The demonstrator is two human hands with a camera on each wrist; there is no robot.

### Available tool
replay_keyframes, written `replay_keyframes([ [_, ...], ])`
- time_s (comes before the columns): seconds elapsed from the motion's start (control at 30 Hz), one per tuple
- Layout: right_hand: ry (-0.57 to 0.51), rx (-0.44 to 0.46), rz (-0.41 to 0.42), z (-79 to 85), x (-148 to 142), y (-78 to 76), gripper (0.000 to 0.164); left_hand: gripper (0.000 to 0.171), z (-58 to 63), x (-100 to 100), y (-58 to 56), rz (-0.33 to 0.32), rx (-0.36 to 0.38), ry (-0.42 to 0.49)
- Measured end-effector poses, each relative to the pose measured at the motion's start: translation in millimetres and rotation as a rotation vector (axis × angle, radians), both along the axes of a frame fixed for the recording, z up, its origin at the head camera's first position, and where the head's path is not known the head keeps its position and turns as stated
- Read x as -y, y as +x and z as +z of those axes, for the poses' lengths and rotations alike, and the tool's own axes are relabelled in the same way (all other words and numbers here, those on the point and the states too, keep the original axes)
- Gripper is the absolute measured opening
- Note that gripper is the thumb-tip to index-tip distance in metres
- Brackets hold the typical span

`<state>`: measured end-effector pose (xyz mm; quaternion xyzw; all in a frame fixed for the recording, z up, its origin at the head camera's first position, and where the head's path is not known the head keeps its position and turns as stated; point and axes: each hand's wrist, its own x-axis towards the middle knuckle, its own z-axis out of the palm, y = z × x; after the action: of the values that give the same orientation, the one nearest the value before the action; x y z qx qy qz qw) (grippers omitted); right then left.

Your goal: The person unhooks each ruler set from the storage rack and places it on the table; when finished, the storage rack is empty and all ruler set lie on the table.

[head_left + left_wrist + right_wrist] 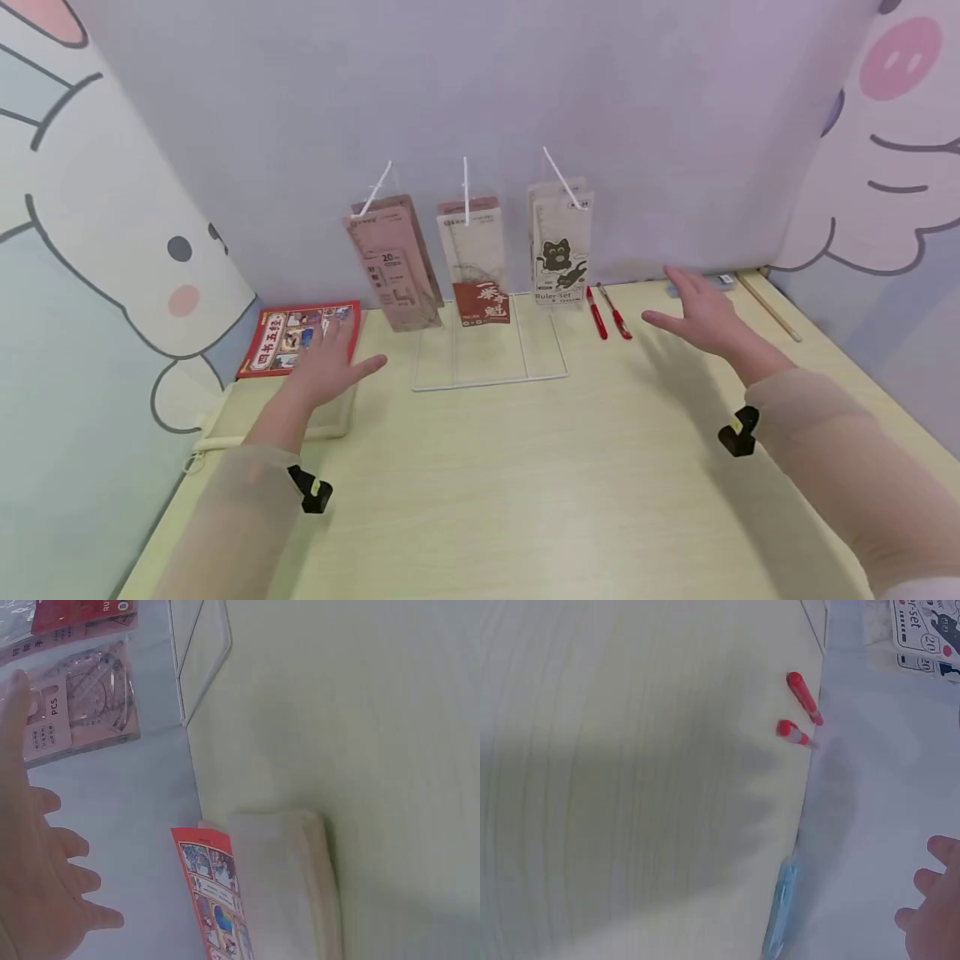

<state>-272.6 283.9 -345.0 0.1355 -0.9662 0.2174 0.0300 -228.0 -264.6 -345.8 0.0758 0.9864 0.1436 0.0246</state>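
My left hand hangs over a red illustrated book, its thumb held out to the side and nothing in its grasp. Under the book is a flat beige case. On the other side, my right hand is raised with fingers extended and holds nothing. Two red pens lie left of it, and a light-blue slim object lies by the wall. Between the hands stands a white wire rack. Its hooks carry pink ruler-set packets, red-and-white packets and white cat-print packets.
A thin wooden stick lies at the right edge of the pale wooden table. Walls with cartoon animals enclose the table at the left, back and right. The rack's hooks jut forward above the table.
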Motion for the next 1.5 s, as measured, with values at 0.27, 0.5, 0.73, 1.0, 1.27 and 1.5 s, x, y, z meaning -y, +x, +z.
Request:
replay_keyframes([
  [0.27, -0.392, 0.011, -0.034, -7.1, 30.5, -10.3, 0.107, 0.104, -27.1, -19.8, 7.6, 0.001, 0.052, 0.280],
  [0.5, -0.479, -0.096, -0.044, -9.1, 66.4, -17.0, 0.105, 0.105, -43.0, -45.0, 12.1, 0.010, 0.102, 0.338],
  [0.73, -0.504, -0.155, -0.020, -10.3, 94.8, -26.0, 0.100, 0.098, -56.4, -59.7, 13.3, -0.039, 0.080, 0.414],
  [1.0, -0.456, -0.257, -0.011, -8.6, 111.0, -32.9, 0.088, 0.085, -73.3, -75.2, 10.0, 0.015, 0.056, 0.536],
  [1.27, -0.525, -0.241, -0.037, -12.5, 120.4, -32.4, 0.084, 0.081, -99.1, -77.6, 3.9, 0.149, 0.004, 0.582],
  [1.5, -0.664, -0.239, -0.042, -11.0, 127.2, -25.6, 0.084, 0.076, -102.1, -74.5, 4.4, 0.189, -0.071, 0.492],
])
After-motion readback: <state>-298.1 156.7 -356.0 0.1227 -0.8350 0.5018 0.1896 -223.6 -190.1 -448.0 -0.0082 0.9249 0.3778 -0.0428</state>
